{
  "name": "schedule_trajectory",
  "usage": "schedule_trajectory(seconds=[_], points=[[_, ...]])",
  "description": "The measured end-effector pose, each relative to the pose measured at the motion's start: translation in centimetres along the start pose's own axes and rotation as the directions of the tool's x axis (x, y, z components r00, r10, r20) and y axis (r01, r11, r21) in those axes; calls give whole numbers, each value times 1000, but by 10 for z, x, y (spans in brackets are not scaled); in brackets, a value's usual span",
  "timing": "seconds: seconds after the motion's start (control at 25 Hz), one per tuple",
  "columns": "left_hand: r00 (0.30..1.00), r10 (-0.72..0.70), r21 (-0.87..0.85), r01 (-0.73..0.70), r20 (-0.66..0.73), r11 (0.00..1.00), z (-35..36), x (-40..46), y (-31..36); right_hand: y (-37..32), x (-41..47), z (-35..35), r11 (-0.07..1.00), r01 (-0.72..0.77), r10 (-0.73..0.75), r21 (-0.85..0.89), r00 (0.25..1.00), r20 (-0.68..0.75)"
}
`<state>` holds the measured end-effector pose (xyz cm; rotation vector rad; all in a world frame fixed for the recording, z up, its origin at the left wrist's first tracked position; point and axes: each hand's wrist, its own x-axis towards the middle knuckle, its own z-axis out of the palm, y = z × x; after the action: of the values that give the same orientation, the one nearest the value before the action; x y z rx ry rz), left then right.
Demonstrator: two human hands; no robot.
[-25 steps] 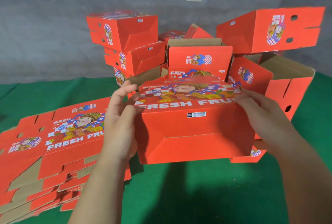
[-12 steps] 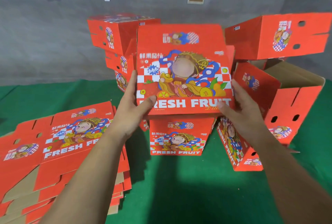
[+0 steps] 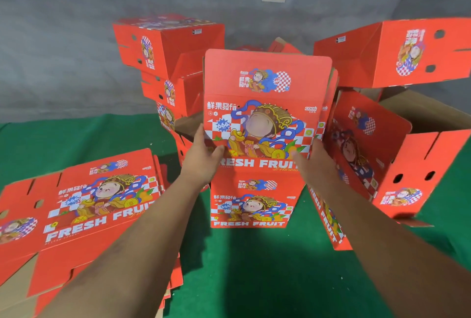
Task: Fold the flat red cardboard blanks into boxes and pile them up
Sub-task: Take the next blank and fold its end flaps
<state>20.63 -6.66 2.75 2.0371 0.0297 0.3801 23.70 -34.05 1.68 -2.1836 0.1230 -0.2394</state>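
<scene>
Step in hand, as judged: a folded red cardboard fruit box is being set onto the pile. It is held upright, printed face toward the camera, above a smaller-looking folded red box standing on the green felt-covered surface.

Left to right:

- Stack of flat red cardboard blanks, far left, lying on the green surface. Edges of several layers are seen; an exact count cannot be made.
- Left hand: grip clamped on the held box's lower left edge, thumb across the front, fingers behind.
- Left rear pile of folded red boxes: three are counted, stacked one on another, possibly more hidden.
- Right hand: grip on the lower right edge, thumb laid on the printed face; the fingers are hidden behind, so the closure is only partly seen.
- Right side: one open red box with brown inside, one red box perched high, and one leaning red box low beside the right forearm.

Advice: the box should be lowered squarely, bottom edges lined up with the box beneath, both sides released together. The neighbouring piles look tilted; a nudge could topple them.
</scene>
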Motion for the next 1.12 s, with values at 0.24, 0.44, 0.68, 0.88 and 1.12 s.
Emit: schedule_trajectory(seconds=[0.24, 0.44, 0.68, 0.88, 1.12], points=[[959, 29, -192, 26, 280, 981, 8, 4, -35, 5, 5, 3, 997, -68, 68, 31, 998, 5], [912, -242, -120, 295, 333, 948, 27, -29, -82, 15, -8, 11, 994, 15, 6, -106, 981, 192], [918, -367, -281, 395, 151, 874, 20, -35, -85, 10, -20, 22, 999, 44, -43, -5, 986, 159], [898, -412, -145, 433, 153, 890, 18, -40, -85, 26, -21, 32, 980, -82, 26, 184, 957, 289], [883, -439, -1, 445, 170, 895, 11, -39, -88, 57, -18, 40, 968, -237, 249, -77, 896, 368]])
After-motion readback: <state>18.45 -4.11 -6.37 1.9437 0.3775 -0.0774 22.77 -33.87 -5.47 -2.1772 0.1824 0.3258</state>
